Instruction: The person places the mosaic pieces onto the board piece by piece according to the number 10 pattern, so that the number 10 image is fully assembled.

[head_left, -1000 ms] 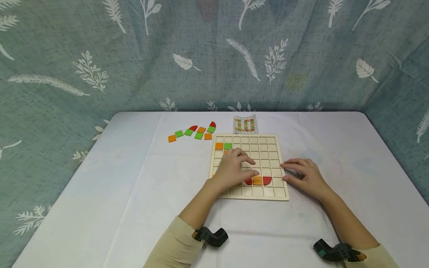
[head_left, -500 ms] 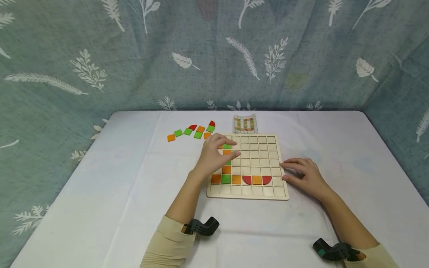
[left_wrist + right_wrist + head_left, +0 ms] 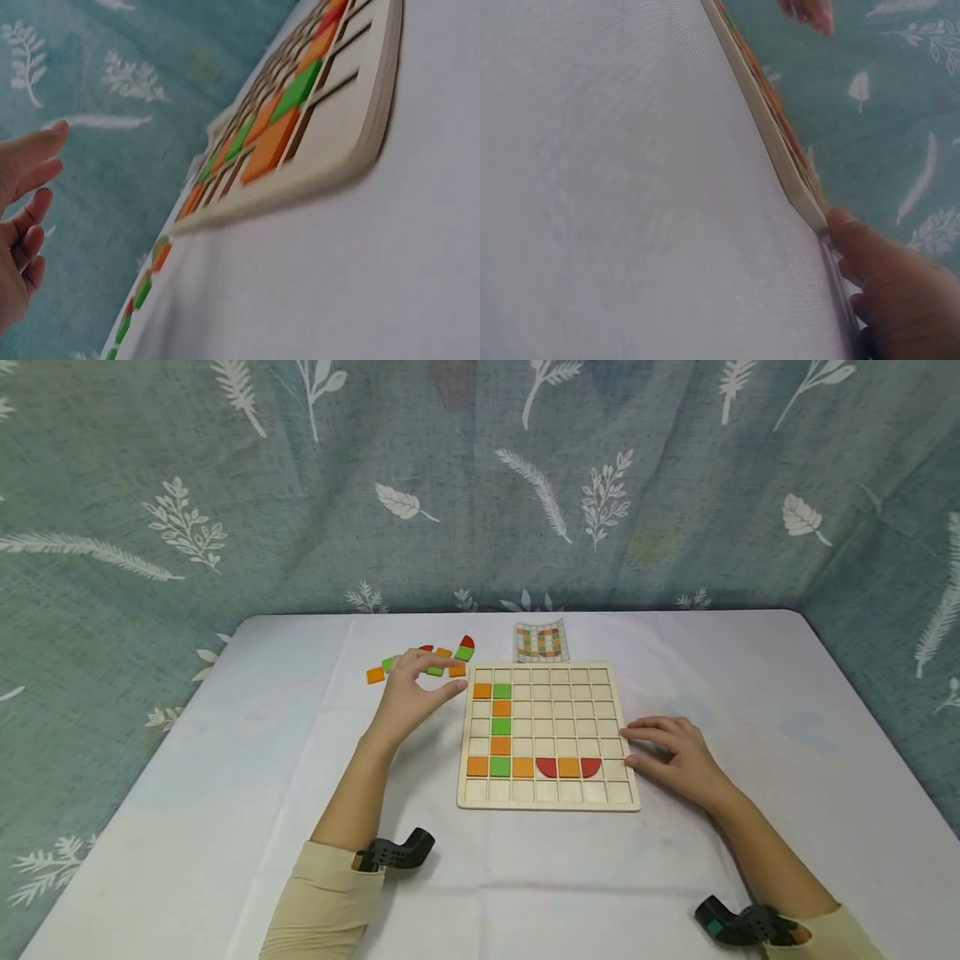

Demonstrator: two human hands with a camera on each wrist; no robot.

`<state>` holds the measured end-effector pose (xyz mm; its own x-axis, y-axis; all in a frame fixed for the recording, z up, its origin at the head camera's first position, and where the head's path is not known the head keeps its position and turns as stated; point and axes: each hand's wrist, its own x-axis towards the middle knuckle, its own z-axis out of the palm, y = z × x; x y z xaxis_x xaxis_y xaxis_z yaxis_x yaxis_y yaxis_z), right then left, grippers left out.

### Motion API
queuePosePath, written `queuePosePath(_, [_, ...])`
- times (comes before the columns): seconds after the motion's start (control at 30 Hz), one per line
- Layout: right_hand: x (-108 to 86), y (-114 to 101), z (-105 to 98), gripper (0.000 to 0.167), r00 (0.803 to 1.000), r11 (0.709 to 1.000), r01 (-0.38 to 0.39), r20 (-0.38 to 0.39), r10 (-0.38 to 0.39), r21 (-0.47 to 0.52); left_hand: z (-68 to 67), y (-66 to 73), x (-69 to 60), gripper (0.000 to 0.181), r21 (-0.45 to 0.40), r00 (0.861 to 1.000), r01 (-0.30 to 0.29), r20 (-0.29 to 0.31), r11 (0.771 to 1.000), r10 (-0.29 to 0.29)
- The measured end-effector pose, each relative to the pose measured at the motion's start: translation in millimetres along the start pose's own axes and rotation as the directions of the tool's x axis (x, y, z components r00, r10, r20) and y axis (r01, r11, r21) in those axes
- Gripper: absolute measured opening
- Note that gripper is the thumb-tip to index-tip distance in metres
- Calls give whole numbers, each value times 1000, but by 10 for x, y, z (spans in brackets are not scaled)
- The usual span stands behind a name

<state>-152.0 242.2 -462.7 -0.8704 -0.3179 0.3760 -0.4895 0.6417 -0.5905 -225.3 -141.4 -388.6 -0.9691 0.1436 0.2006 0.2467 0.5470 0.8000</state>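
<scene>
A wooden grid board lies flat on the table. Orange and green square tiles fill part of a column near its left side, and a lower row also has two red rounded tiles. Left of the board, my left hand hovers with thumb and fingers apart and nothing between them, partly covering the loose tiles behind it. In the left wrist view that hand appears raised at the left edge. My right hand rests its fingertips against the board's right edge; its thumb touches the rim.
Beyond the board lies a small card printed with a coloured grid pattern. A white cloth covers the table, and a leaf-patterned green curtain hangs along its far side. Each wrist wears a black camera mount.
My left hand has moved away from over the board, leftward and back to the loose tiles, uncovering the filled column and row. My right hand stays at the board's edge.
</scene>
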Motion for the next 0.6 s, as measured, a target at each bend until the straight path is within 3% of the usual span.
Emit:
queuePosePath(0.23, [7, 8, 18, 38, 1000, 1000, 12, -7, -12, 2, -327, -244, -12, 47, 69, 997, 59, -47, 996, -56])
queuePosePath(0.47, [11, 0, 24, 37, 1000, 1000, 16, -2, -16, 4, -603, -570, 44, 47, -4, 990, 126, -63, 992, -126])
queuePosePath(0.6, [10, -16, 7, 37, 1000, 1000, 9, 2, -9, 3, -705, -749, 131, 48, 11, 977, 196, -87, 981, -194])
